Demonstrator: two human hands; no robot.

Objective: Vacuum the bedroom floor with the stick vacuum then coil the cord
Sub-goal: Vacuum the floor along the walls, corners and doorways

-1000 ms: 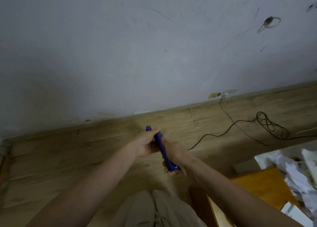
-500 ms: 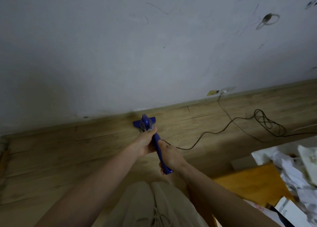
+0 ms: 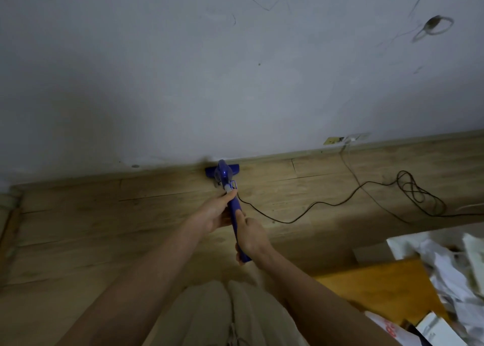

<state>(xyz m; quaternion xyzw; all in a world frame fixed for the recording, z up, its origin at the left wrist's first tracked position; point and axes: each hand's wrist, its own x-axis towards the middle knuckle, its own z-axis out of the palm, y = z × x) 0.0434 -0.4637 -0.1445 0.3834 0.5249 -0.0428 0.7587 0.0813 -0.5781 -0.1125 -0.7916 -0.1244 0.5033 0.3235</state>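
Pale grey wall [image 3: 209, 83] fills the upper part of the head view, meeting a wood-plank floor [image 3: 104, 228] along a low skirting line; on that floor, right against the foot of the wall, sits the blue head of the stick vacuum [image 3: 222, 171], its long axis running from the wall straight back toward the person, handle end nearest the body; the left hand [image 3: 214, 213] wraps the shaft higher up, closer to the head, thumb lying along the blue tube, while the right hand [image 3: 250, 237] curls round the shaft just behind it, near the butt end, both fists closed on the stick and almost touching each other; so the working end lies forward of and beyond both grips, in line with the forearms, and the left hand is the nearer one to it; I judge the vacuuming step is in hand, and since the head is at the wall the next stroke probably has to draw back along that same axis or slide sideways along the skirting; the cord [image 3: 301, 214] leaves the shaft just past the left hand and trails off right across the floor to a loose tangle near the wall, well apart from the head, uncoiled; a wooden desk [image 3: 379, 288] corner with crumpled papers [image 3: 445, 262] sits at lower right.
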